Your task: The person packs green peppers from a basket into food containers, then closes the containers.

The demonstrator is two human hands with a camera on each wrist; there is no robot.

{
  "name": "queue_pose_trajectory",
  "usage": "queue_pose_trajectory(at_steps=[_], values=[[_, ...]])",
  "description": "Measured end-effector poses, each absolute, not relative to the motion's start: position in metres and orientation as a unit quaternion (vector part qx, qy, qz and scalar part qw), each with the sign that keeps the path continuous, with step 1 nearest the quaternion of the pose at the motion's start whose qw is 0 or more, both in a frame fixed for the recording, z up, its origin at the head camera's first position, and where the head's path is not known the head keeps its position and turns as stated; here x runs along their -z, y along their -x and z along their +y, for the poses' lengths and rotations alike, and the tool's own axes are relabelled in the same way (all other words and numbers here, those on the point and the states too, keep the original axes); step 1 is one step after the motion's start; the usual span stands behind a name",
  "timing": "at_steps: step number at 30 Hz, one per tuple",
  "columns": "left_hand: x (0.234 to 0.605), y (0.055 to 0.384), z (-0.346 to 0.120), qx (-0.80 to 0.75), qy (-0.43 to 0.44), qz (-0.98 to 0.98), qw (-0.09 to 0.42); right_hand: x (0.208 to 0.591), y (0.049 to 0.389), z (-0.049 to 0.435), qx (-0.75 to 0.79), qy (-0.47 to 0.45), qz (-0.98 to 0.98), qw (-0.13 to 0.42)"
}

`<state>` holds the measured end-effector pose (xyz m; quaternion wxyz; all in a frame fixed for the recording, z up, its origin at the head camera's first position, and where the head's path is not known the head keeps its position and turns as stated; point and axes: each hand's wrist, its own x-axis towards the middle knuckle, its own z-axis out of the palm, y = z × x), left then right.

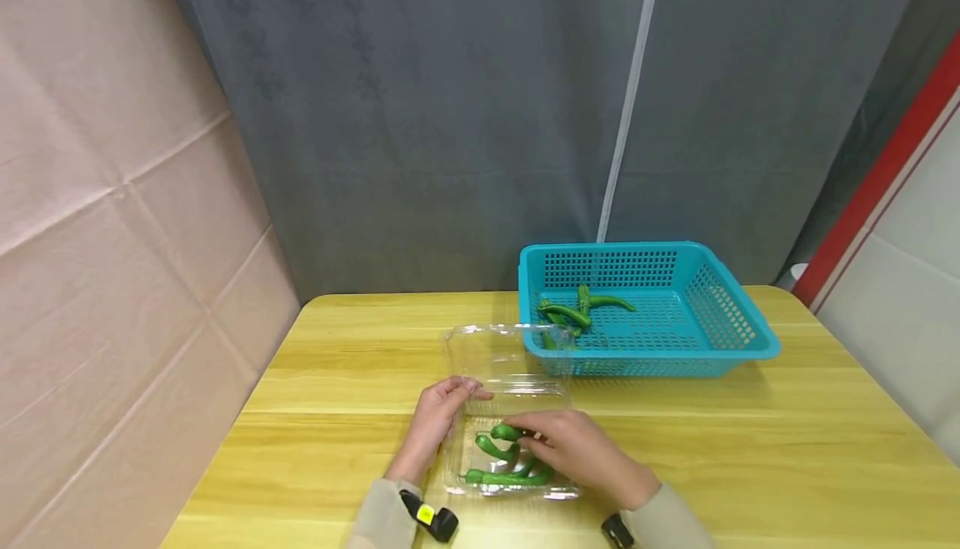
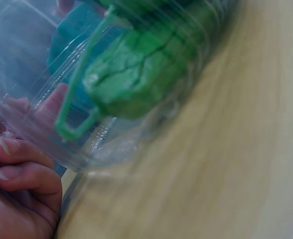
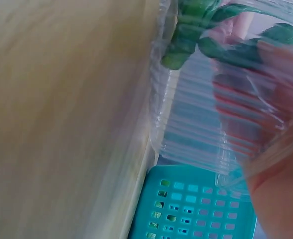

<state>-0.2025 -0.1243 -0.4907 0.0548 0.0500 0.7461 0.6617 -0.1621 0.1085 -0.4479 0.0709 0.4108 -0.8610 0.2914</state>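
A clear plastic clamshell container (image 1: 452,470) lies on the table with its lid (image 1: 510,353) tipped back. My left hand (image 1: 435,417) grips its left side near the hinge; curled fingers (image 2: 27,169) show beside the plastic in the left wrist view. Inside the container my right hand (image 1: 581,449) pinches a green chili pepper (image 1: 506,431), its far end hidden by the fingers. Other green peppers (image 1: 491,477) lie in the container below it, one of them curved (image 1: 491,447). A pepper (image 2: 136,69) appears large through the wall in the left wrist view.
A turquoise plastic basket (image 1: 720,355) stands at the back right, with several green peppers (image 1: 570,313) at its left end. The lid overlaps the basket's front left corner in the head view. Wooden table (image 1: 337,382) extends to both sides; a grey curtain (image 1: 412,157) hangs behind.
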Motion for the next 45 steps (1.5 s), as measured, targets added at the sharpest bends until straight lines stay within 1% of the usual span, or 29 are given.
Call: queue_pose_trajectory(at_steps=[15, 24, 30, 39, 45], values=[[0.489, 0.202, -0.124, -0.653, -0.049, 0.754, 0.049, 0.452, 0.160, 0.103, -0.208, -0.425, -0.877, 0.088], [0.490, 0.202, -0.124, -0.652, -0.056, 0.755, 0.043, 0.453, 0.160, 0.100, -0.213, -0.400, -0.890, 0.057], [0.490, 0.202, -0.124, -0.655, -0.055, 0.752, 0.048, 0.452, 0.158, 0.098, -0.189, -0.399, -0.895, 0.068], [0.467, 0.191, -0.121, -0.673, -0.062, 0.735, 0.063, 0.451, 0.155, 0.097, -0.170, -0.401, -0.896, 0.083], [0.463, 0.189, -0.121, -0.664, -0.059, 0.742, 0.069, 0.449, 0.154, 0.097, -0.174, -0.398, -0.896, 0.090]])
